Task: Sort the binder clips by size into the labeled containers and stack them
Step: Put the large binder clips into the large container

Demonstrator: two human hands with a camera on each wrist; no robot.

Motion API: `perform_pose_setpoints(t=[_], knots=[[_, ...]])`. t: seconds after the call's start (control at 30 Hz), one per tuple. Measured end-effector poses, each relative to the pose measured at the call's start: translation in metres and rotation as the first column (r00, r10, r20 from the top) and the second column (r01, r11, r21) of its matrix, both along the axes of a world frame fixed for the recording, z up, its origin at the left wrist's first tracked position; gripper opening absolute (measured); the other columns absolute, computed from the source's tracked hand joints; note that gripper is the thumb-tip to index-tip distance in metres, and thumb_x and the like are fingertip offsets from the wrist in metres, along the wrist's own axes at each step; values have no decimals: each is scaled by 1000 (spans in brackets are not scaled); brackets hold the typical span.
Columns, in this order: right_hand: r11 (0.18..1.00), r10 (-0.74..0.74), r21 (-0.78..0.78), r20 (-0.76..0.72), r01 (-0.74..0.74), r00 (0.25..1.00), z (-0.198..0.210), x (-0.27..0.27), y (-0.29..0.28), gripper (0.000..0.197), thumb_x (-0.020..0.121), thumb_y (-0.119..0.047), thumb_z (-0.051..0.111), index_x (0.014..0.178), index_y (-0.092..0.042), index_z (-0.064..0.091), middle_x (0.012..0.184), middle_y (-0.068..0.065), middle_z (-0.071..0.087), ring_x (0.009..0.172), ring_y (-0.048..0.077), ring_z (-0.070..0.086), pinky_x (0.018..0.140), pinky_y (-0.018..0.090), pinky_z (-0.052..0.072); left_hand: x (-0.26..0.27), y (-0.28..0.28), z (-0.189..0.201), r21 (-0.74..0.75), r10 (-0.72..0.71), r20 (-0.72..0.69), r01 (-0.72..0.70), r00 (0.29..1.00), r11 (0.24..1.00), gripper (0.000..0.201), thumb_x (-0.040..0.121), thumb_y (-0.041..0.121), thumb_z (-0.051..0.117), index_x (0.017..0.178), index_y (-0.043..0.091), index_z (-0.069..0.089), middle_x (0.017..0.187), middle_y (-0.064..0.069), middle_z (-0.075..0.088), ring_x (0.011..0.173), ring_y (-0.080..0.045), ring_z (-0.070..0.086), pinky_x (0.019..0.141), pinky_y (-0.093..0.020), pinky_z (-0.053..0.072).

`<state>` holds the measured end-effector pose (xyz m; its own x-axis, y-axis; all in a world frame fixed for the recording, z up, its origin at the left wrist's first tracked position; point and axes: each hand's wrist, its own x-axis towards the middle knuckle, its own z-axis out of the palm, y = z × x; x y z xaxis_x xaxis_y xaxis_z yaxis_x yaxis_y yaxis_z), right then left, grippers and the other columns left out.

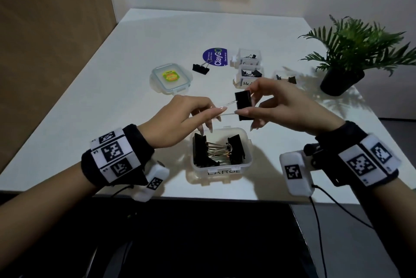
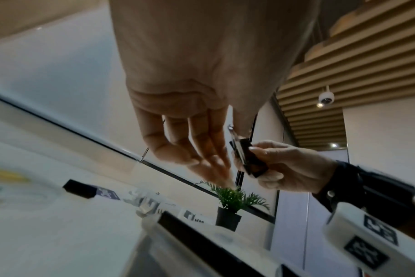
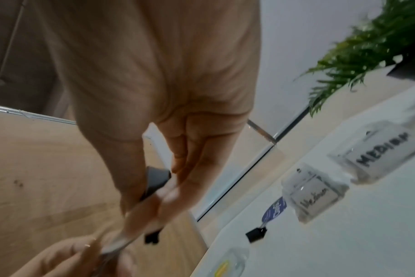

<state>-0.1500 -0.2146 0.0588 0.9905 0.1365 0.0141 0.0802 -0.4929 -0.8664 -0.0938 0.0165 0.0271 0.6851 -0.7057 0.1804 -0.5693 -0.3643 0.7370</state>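
Above the table my right hand (image 1: pixel 252 106) pinches the body of a large black binder clip (image 1: pixel 243 104), also seen as the clip (image 2: pixel 248 159) and the clip (image 3: pixel 155 182). My left hand (image 1: pixel 211 113) pinches its silver wire handles (image 1: pixel 227 113), which point left. Directly below stands the clear container marked LARGE (image 1: pixel 247 160), holding two large black clips (image 1: pixel 202 154). Further back stand the medium container (image 1: pixel 249 76) and the small container (image 1: pixel 248 57), each with clips inside. Another black clip (image 1: pixel 200 68) lies loose on the table.
A clear lid with a yellow-green sticker (image 1: pixel 171 77) lies at mid-left. A blue round sticker (image 1: pixel 215 57) sits beside the small container. A potted green plant (image 1: pixel 346 61) stands at the right. A small clear lid with a clip (image 1: pixel 287 77) lies right of the medium container.
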Motion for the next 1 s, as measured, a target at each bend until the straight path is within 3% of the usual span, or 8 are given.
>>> perform_pose_setpoints(t=[0.13, 0.3, 0.37, 0.47, 0.6, 0.83, 0.9, 1.0], knots=[[997, 43, 63, 26, -45, 999, -2, -3, 9, 24, 89, -22, 63, 103, -3, 66, 88, 9, 69, 61, 12, 65, 65, 35, 56, -2, -1, 3, -138, -53, -147, 32, 988, 990, 35, 98, 31, 48, 81, 6, 66, 68, -2, 68, 60, -14, 60, 53, -20, 42], [983, 100, 159, -42, -92, 994, -6, -4, 8, 33, 92, -21, 57, 113, 4, 62, 90, 10, 65, 68, 14, 60, 63, 27, 53, 1, 3, 4, -172, -53, -226, 14, 973, 985, 38, 98, 30, 47, 74, 6, 63, 62, 0, 65, 61, -12, 58, 52, -20, 39], [980, 90, 185, -59, -78, 994, -8, -3, 7, 41, 85, -24, 65, 122, -5, 61, 95, 9, 63, 68, 16, 63, 64, 29, 56, -1, 1, 3, -157, -19, -270, -24, 963, 987, 39, 100, 29, 46, 70, 9, 62, 59, -1, 64, 59, -12, 58, 51, -22, 38], [998, 61, -21, 85, -60, 995, -10, -4, 6, 70, 63, -32, 82, 128, -24, 59, 107, 3, 61, 65, 16, 66, 66, 22, 56, -2, -2, 0, -129, 19, -327, -65, 945, 990, 40, 99, 29, 45, 69, 9, 61, 55, -2, 63, 55, -11, 56, 50, -23, 37], [943, 135, -329, 256, -45, 957, -11, -7, 7, 63, 57, -36, 89, 113, -18, 69, 106, -2, 56, 60, 9, 65, 61, 15, 52, -4, -2, -1, -58, 3, -342, -25, 940, 998, 43, 99, 31, 45, 70, 5, 63, 56, -4, 63, 55, -13, 55, 48, -18, 36], [718, 162, -688, 17, -105, 987, -16, -13, 9, 61, 54, -68, 75, 109, -41, 66, 104, -13, 44, 78, 0, 52, 61, 28, 45, 6, 3, -6, -49, 160, -165, -170, 973, 984, 55, 100, 39, 39, 72, 1, 67, 60, -13, 65, 51, -12, 57, 50, -10, 39], [702, 159, -704, 7, -108, 987, -19, -14, 11, 67, 53, -69, 76, 113, -46, 58, 106, -15, 42, 80, -4, 44, 57, 23, 37, 9, 4, -4, -68, 179, -174, -193, 968, 979, 55, 101, 36, 39, 73, -1, 67, 60, -14, 64, 49, -9, 54, 46, -8, 37], [725, 153, -684, 41, -84, 987, -16, -13, 10, 71, 53, -68, 77, 116, -47, 53, 105, -15, 42, 84, -2, 40, 65, 27, 45, 15, 7, -3, -74, 212, -160, -226, 964, 971, 55, 101, 36, 39, 73, -2, 67, 59, -13, 64, 49, -10, 54, 45, -8, 37]])
